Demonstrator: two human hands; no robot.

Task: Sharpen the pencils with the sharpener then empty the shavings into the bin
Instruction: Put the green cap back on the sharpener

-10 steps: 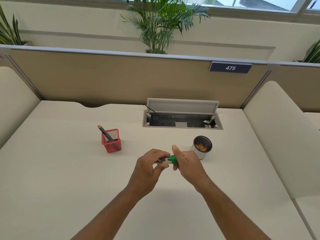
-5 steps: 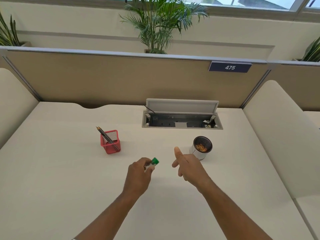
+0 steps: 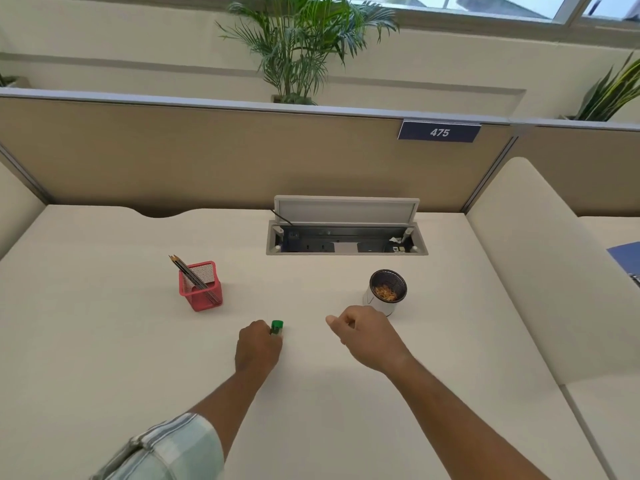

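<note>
My left hand (image 3: pixel 258 348) grips the green sharpener (image 3: pixel 277 327) at the desk's middle, its green top poking out past my fingers. My right hand (image 3: pixel 367 336) hovers to the right, fingers loosely curled, holding nothing. Just beyond it stands the small round bin (image 3: pixel 386 292) with orange-brown shavings inside. A red mesh holder (image 3: pixel 201 287) to the left carries several dark pencils (image 3: pixel 188 271) leaning to the upper left.
An open cable box (image 3: pixel 346 242) with its lid raised is set into the white desk (image 3: pixel 104 341) at the back. A tan partition (image 3: pixel 207 157) closes the far side, with cream dividers left and right.
My hands parted from the sharpener held between them. The left hand kept it and lowered it toward the desk; the right hand let go and drew right, its fingers curling.
</note>
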